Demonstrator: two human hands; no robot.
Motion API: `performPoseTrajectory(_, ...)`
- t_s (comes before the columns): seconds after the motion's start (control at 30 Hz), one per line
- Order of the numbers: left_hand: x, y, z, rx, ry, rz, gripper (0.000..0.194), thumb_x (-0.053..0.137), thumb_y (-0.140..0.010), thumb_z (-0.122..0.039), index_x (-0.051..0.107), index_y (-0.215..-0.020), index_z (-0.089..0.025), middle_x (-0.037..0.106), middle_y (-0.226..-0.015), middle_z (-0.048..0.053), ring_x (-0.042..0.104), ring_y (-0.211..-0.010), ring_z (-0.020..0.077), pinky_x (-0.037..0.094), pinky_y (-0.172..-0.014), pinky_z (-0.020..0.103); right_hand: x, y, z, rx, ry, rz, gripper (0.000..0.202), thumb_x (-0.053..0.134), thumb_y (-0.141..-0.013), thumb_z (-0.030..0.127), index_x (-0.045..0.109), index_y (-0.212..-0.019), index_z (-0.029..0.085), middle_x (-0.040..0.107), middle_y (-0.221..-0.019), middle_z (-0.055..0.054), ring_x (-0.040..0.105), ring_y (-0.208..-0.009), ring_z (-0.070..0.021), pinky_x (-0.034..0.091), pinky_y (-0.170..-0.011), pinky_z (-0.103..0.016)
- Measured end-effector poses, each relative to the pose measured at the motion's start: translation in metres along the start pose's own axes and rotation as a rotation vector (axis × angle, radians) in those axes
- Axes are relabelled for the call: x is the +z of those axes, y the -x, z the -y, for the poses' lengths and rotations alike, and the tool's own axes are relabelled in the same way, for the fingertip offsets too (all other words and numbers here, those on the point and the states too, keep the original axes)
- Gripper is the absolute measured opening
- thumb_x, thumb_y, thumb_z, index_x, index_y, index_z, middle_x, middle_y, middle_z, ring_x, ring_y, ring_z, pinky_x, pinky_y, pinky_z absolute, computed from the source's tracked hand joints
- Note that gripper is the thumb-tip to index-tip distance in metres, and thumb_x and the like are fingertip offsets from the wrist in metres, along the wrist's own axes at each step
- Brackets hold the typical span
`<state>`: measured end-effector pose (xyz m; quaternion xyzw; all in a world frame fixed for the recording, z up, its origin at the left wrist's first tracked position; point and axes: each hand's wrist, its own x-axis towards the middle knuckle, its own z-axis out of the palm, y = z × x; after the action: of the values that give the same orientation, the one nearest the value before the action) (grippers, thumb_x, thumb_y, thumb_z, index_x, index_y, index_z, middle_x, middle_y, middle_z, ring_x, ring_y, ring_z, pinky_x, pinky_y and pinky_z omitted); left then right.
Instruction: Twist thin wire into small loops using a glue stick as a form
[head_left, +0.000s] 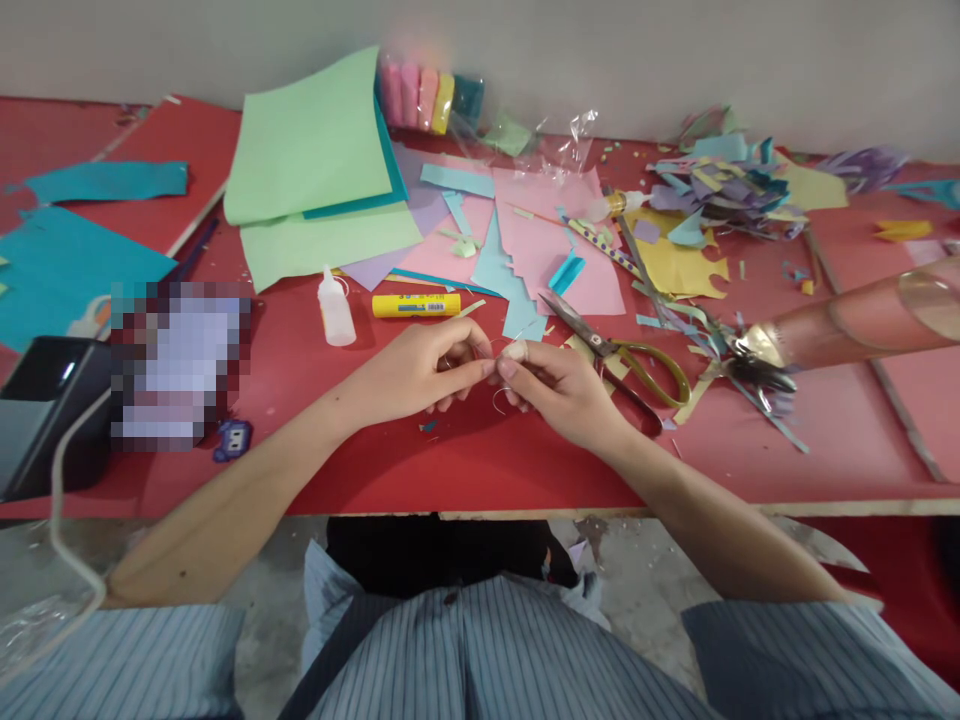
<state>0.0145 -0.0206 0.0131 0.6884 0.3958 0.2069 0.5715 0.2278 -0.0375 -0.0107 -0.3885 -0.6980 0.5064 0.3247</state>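
My left hand (pixel 424 368) and my right hand (pixel 566 385) meet above the front part of the red table, fingertips almost touching. Both pinch a thin curled strand (pixel 496 402), wire or thread; I cannot tell which. One loop of it hangs below the fingertips, and the rest is partly hidden by the fingers. A pale wrap (pixel 516 350) covers a fingertip of my right hand. Close beside that hand lie scissors (pixel 604 348) with olive-yellow handles, blades spread. Beyond my left hand are a yellow glue stick (pixel 416 305) and a small white squeeze bottle (pixel 337 312).
Coloured paper sheets (pixel 315 150) cover the back left, with pink paper (pixel 555 230) in the middle. Paper scraps (pixel 720 190) are heaped at the back right. A transparent tube-like object (pixel 855 318) juts in from the right. A dark device (pixel 60 410) with a white cable stands left.
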Motion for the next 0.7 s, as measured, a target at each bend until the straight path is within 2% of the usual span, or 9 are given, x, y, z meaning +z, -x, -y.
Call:
performPoseTrajectory(0.13,-0.0007,0.0002,-0.0001,0.007,-0.031,0.007,0.016,0.055,-0.100,-0.034,0.053,-0.096,-0.018,0.058,-0.067,-0.005,0.053,-0.049,0.0048,0.042,-0.047,0.016,-0.0013,-0.0001,-0.0003,-0.047,0.109,-0.041,0.030,0.053,-0.103,0.036,0.060,-0.079,0.019,0.058,-0.064,0.003,0.054,-0.059,-0.0085,0.043,-0.060,-0.023)
performPoseTrajectory(0.3,0.0000,0.0005,0.0008,0.010,-0.090,0.010,0.016,0.055,-0.100,-0.035,0.053,-0.099,-0.019,0.061,-0.070,-0.003,0.053,-0.051,0.0063,0.043,-0.050,0.018,0.0008,-0.0008,-0.0015,0.024,0.042,-0.057,0.040,0.052,-0.102,0.049,0.058,-0.075,0.020,0.060,-0.066,0.001,0.059,-0.061,-0.0107,0.046,-0.060,-0.024)
performPoseTrajectory(0.47,0.0012,0.0004,0.0017,0.034,-0.141,0.019,0.017,0.056,-0.099,-0.036,0.055,-0.101,-0.019,0.061,-0.069,-0.004,0.051,-0.052,0.0071,0.040,-0.052,0.020,0.0024,0.0003,-0.0004,0.061,0.012,-0.066,0.042,0.056,-0.098,0.054,0.059,-0.075,0.019,0.061,-0.062,0.002,0.058,-0.056,-0.0101,0.046,-0.056,-0.023)
performPoseTrajectory(0.6,-0.0030,0.0000,0.0025,0.047,-0.077,0.100,0.023,0.066,-0.093,-0.036,0.056,-0.106,-0.020,0.063,-0.080,-0.002,0.059,-0.068,0.0100,0.044,-0.060,0.021,0.0026,-0.0004,-0.0001,0.106,-0.068,-0.094,0.041,0.065,-0.093,0.053,0.060,-0.073,0.019,0.060,-0.058,0.003,0.057,-0.051,-0.0096,0.045,-0.052,-0.022)
performPoseTrajectory(0.7,-0.0067,0.0007,0.0025,0.071,-0.127,0.107,0.028,0.071,-0.090,-0.037,0.057,-0.109,-0.021,0.064,-0.084,-0.002,0.061,-0.076,0.0114,0.046,-0.066,0.022,0.0021,-0.0021,-0.0001,0.121,-0.102,-0.096,0.041,0.066,-0.092,0.055,0.061,-0.072,0.018,0.060,-0.057,0.003,0.057,-0.049,-0.0093,0.044,-0.050,-0.022)
